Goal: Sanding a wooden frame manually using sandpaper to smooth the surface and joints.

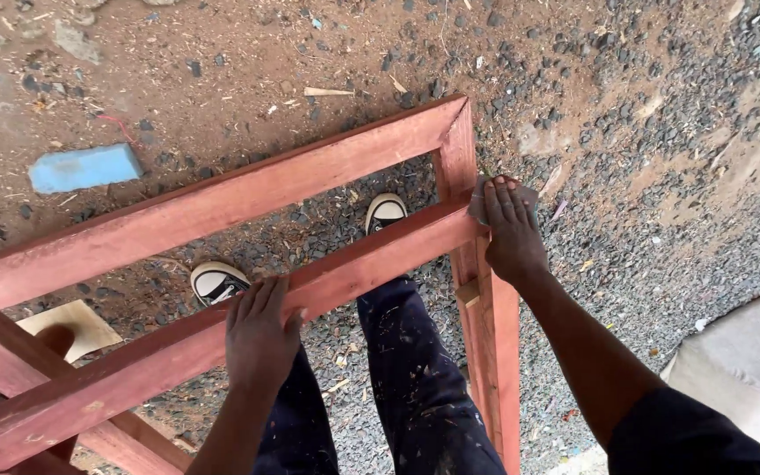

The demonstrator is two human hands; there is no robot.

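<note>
Resting flat on the near rail of a red-stained wooden frame [222,204], the left hand [259,339] lies open, fingers draped over the wood, gripping nothing. The right hand [514,233] presses a grey piece of sandpaper [478,200] against the frame's corner joint. Below, two shoes [218,281] stand on gravel ground [661,176], and a blue block [85,167] lies well apart.

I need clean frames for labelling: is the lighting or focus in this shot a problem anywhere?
Head view: soft, even daylight, no glare and no hard shadows; the red wooden frame, left hand and right hand look sharp; wide-lens stretch shows toward the edges, and the dark sleeve at bottom right is slightly soft.
</note>
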